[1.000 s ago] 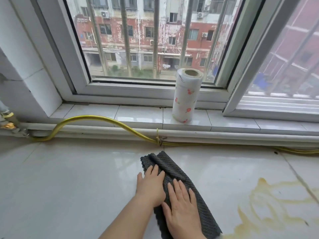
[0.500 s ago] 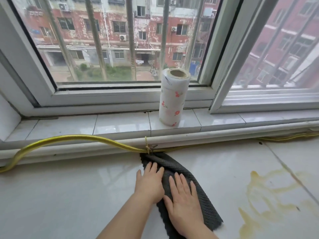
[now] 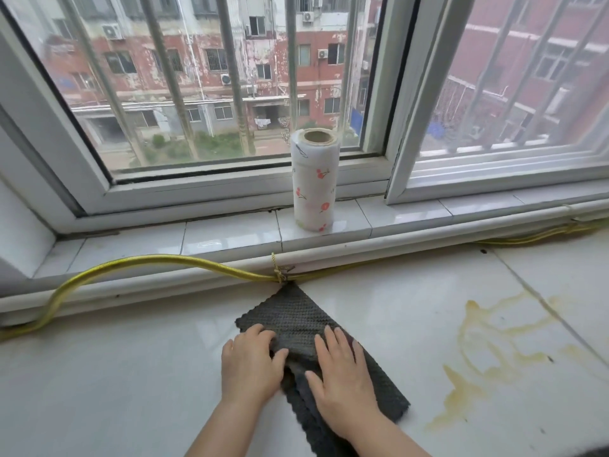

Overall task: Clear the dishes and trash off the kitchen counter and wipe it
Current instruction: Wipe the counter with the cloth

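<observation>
Grey cloth point(image 3: 293, 318) lies diagonal, corner at hose point(image 3: 164, 258) — left hand point(image 3: 250, 367) grips, right hand point(image 3: 342, 380) presses flat.

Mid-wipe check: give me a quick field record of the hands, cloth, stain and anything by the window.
grey cloth: on the counter, far corner at the yellow hose
left hand: fingers bent on the cloth's left edge
right hand: flat, pressing on the cloth
yellow stain: right of the cloth, not yet wiped
paper roll: upright on the window sill
</observation>
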A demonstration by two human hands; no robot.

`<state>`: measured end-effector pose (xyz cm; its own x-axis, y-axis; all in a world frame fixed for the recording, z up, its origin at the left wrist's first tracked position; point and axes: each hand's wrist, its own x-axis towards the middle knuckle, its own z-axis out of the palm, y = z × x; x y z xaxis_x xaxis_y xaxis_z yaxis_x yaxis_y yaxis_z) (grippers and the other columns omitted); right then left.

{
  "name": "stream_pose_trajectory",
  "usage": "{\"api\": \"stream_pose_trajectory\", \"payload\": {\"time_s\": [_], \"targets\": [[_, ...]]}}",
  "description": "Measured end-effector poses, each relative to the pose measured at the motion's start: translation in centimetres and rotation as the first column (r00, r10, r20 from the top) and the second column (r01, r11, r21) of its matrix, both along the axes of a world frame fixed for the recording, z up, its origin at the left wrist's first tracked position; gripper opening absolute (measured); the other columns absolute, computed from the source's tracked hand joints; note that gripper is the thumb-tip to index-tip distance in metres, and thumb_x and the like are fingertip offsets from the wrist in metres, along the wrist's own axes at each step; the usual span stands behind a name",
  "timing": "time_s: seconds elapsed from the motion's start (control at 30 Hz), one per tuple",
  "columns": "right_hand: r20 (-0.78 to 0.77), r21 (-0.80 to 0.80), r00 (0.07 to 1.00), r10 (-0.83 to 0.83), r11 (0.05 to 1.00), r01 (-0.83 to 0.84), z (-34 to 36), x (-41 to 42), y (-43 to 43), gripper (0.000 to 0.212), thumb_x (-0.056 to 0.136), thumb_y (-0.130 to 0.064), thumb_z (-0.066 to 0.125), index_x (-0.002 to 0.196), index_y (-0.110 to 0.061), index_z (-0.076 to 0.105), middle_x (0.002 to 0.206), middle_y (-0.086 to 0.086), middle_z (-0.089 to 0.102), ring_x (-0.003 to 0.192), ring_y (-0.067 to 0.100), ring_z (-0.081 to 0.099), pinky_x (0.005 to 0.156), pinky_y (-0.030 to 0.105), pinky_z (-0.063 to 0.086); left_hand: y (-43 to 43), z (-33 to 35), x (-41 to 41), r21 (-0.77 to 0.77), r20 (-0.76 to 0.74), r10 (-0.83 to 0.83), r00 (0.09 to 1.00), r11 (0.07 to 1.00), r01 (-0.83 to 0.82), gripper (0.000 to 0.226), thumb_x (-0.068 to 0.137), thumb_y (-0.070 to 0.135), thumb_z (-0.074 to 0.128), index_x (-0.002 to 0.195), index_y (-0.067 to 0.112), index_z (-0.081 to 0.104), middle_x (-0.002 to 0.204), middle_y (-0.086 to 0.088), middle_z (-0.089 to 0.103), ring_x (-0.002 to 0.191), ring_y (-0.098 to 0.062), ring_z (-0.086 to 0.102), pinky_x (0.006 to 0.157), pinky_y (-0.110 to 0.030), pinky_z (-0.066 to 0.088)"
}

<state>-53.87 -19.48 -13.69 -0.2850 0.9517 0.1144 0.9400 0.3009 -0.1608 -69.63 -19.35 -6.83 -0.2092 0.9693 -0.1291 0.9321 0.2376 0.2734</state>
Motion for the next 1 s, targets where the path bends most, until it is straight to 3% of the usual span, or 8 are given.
{"api": "stream_pose_trajectory", "payload": {"time_s": [0.07, 0.2, 0.3, 0.4, 0.47, 0.6, 0.83, 1.0], "targets": [[-0.002, 0.002, 0.997, 0.080, 0.997, -0.080, -0.3, 0.3, -1.2, 0.061, 0.080, -0.052, 0.042, 0.125, -0.016, 0.063, 0.134, 0.004, 0.058, 0.127, 0.020, 0.041, 0.109, 0.042, 0.010, -1.1, -0.1, -0.5, 0.046, 0.004, 0.122, 0.993, 0.991, -0.122, 0.044, 0.094, 0.040, 0.048, 0.135, 0.025, 0.052, 0.144, 0.004, 0.045, 0.133, -0.017, 0.040, 0.109, -0.034, 0.029], [0.017, 0.007, 0.979, 0.203, 0.979, -0.203, -0.7, 2.3, -2.6, 0.063, 0.081, -0.055, 0.042, 0.128, -0.017, 0.061, 0.137, 0.003, 0.055, 0.130, 0.020, 0.038, 0.108, 0.044, 0.011, -3.4, -0.7, -0.6, -0.057, -0.037, 0.255, 0.966, 0.965, -0.257, 0.053, 0.098, 0.036, 0.041, 0.147, 0.022, 0.029, 0.157, -0.003, 0.022, 0.143, -0.021, 0.024, 0.113, -0.035, 0.027], [0.011, 0.005, 0.978, 0.208, 0.978, -0.208, -1.0, 5.8, -3.3, 0.062, 0.086, -0.056, 0.039, 0.132, -0.018, 0.056, 0.138, 0.003, 0.055, 0.131, 0.020, 0.037, 0.108, 0.045, 0.013, -4.9, -0.8, 0.9, -0.116, -0.076, 0.288, 0.955, 0.948, -0.295, 0.059, 0.097, 0.040, 0.039, 0.149, 0.021, 0.020, 0.159, -0.004, 0.014, 0.145, -0.021, 0.017, 0.113, -0.036, 0.026], [-0.001, -0.010, 0.983, 0.183, 0.983, -0.183, -0.9, 9.4, -3.7, 0.061, 0.095, -0.055, 0.018, 0.138, -0.018, 0.042, 0.141, 0.005, 0.051, 0.133, 0.021, 0.035, 0.108, 0.045, 0.013, -6.0, -0.9, 3.2, -0.161, -0.087, 0.324, 0.942, 0.929, -0.335, 0.064, 0.097, 0.044, 0.038, 0.151, 0.020, 0.014, 0.160, -0.006, 0.006, 0.147, -0.023, 0.008, 0.115, -0.037, 0.022], [0.015, 0.000, 0.983, 0.181, 0.983, -0.181, -0.9, 11.6, -3.8, 0.060, 0.095, -0.055, 0.018, 0.139, -0.019, 0.039, 0.142, 0.005, 0.050, 0.134, 0.020, 0.034, 0.109, 0.044, 0.014, -6.3, -1.1, 5.2, -0.191, -0.104, 0.329, 0.938, 0.919, -0.344, 0.064, 0.097, 0.045, 0.035, 0.151, 0.019, 0.011, 0.160, -0.007, 0.001, 0.148, -0.024, 0.004, 0.116, -0.038, 0.020], [0.035, 0.003, 0.974, 0.226, 0.974, -0.226, -1.0, 14.9, -3.8, 0.065, 0.085, -0.058, 0.039, 0.139, -0.020, 0.039, 0.142, 0.003, 0.050, 0.134, 0.018, 0.033, 0.108, 0.044, 0.015, -6.4, -1.6, 8.3, -0.276, -0.107, 0.330, 0.938, 0.896, -0.347, 0.064, 0.098, 0.047, 0.030, 0.152, 0.021, 0.008, 0.161, -0.005, -0.005, 0.148, -0.024, -0.004, 0.116, -0.046, 0.015], [0.064, -0.012, 0.990, 0.129, 0.992, -0.128, -0.5, 20.6, -1.8, 0.063, 0.085, -0.056, 0.040, 0.135, -0.020, 0.049, 0.140, 0.002, 0.052, 0.133, 0.017, 0.034, 0.112, 0.042, 0.009, -5.8, -1.4, 8.4, -0.358, -0.090, 0.331, 0.939, 0.869, -0.341, 0.069, 0.095, 0.052, 0.037, 0.151, 0.024, 0.010, 0.161, -0.002, -0.007, 0.148, -0.025, -0.005, 0.115, -0.049, 0.018], [0.014, -0.007, 0.996, 0.088, 0.996, -0.088, -1.0, 17.8, -2.8, 0.065, 0.081, -0.054, 0.043, 0.127, -0.012, 0.060, 0.136, 0.010, 0.056, 0.130, 0.024, 0.036, 0.108, 0.048, 0.014, -5.4, -1.3, 8.8, -0.393, -0.107, 0.333, 0.937, 0.851, -0.347, 0.068, 0.097, 0.048, 0.033, 0.152, 0.023, 0.002, 0.160, -0.003, -0.012, 0.148, -0.025, -0.009, 0.115, -0.049, 0.017]]}}
